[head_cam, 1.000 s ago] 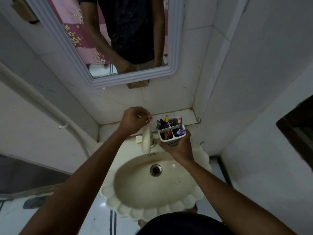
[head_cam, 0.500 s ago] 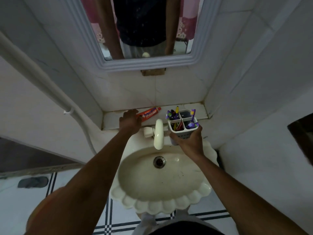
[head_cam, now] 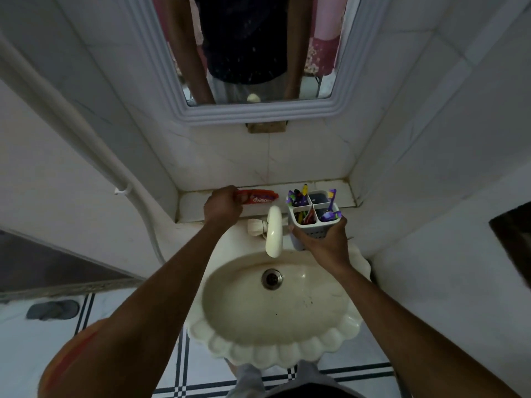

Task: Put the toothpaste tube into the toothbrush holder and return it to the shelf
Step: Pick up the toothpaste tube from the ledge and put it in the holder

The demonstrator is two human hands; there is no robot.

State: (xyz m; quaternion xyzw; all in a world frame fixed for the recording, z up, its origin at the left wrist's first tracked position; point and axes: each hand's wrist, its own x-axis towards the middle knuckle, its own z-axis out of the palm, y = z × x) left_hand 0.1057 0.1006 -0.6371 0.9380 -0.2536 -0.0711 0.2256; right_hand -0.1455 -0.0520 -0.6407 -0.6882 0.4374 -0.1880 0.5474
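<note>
A red toothpaste tube [head_cam: 260, 197] lies on the white tiled shelf [head_cam: 191, 203] behind the sink. My left hand [head_cam: 222, 206] is closed over the tube's left end. The grey toothbrush holder [head_cam: 313, 222] has four compartments with several toothbrushes in them. My right hand [head_cam: 323, 241] grips it from below and in front, and holds it just over the sink's back right rim, in front of the shelf. The tube's right end stays a short gap left of the holder.
A cream tap [head_cam: 273, 231] juts over the scalloped cream sink [head_cam: 274, 344] between my hands. A mirror [head_cam: 253, 53] hangs on the wall above. A white pipe [head_cam: 86, 133] runs down the left wall. A sandal [head_cam: 53, 310] lies on the floor at left.
My left hand went down onto the shelf and closed on the toothpaste tube's left end. The holder stays in my right hand. The camera tilted down and the view shifted.
</note>
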